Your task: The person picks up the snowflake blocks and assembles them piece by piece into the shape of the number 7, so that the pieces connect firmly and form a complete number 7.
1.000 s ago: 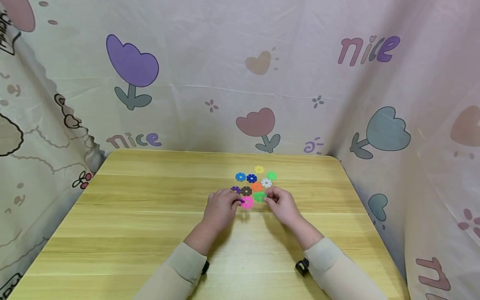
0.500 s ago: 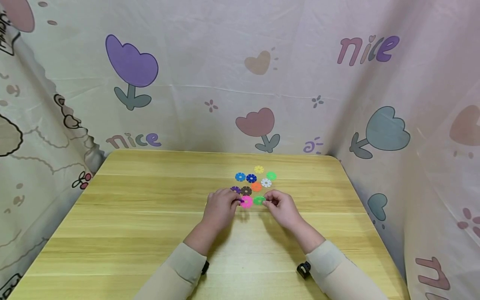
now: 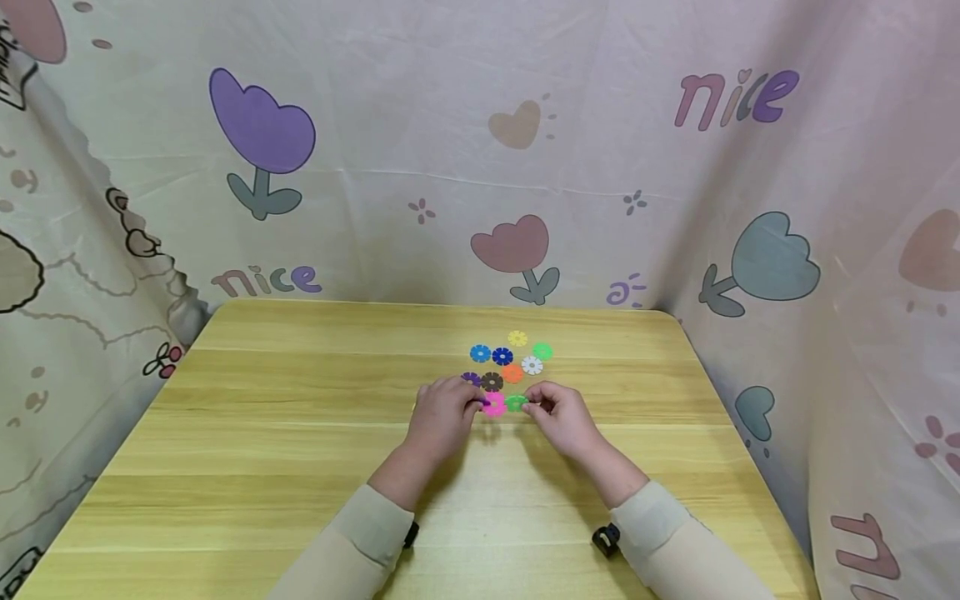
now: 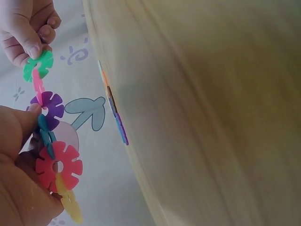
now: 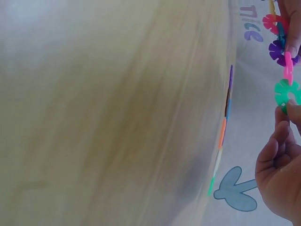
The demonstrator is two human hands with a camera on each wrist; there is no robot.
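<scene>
- Two beige cloth sleeves [image 3: 345, 542] are covering your forearms, and a small black device [image 3: 606, 540] is sitting at your right cuff.
- Your left hand [image 3: 442, 417] is pinching a purple, round, notched disc [image 4: 55, 106] with curled fingers; the disc is forming part of a chain of plastic-looking discs [image 4: 49, 132], which you are holding up above the table.
- At its left end the chain is running past your left hand through a teal-blue disc [image 4: 46, 134] and a coral-red disc [image 4: 70, 165] to a pale yellow disc [image 4: 70, 207].
- Towards your right hand, a bright pink disc [image 3: 494, 406] is standing crosswise against the purple one.
- Your right hand [image 3: 561, 417] is pinching a bright green disc [image 3: 516, 403] by its edge; this disc is meeting the pink one, though you cannot tell how deeply the slots are engaging.
- Beyond your hands, loose discs are lying flat on the pale wooden table [image 3: 262, 433]: dark purple [image 3: 470, 379] and brown [image 3: 492, 382] nearest, then orange [image 3: 512, 373] and white [image 3: 532, 365].
- Farther back, light blue [image 3: 480, 354], navy [image 3: 502, 357] and light green [image 3: 542, 352] discs are resting, with a lemon-yellow one [image 3: 517, 338] farthest.
- Behind the table, a whitish printed curtain [image 3: 405, 100] is hanging, showing tulips and hearts.
</scene>
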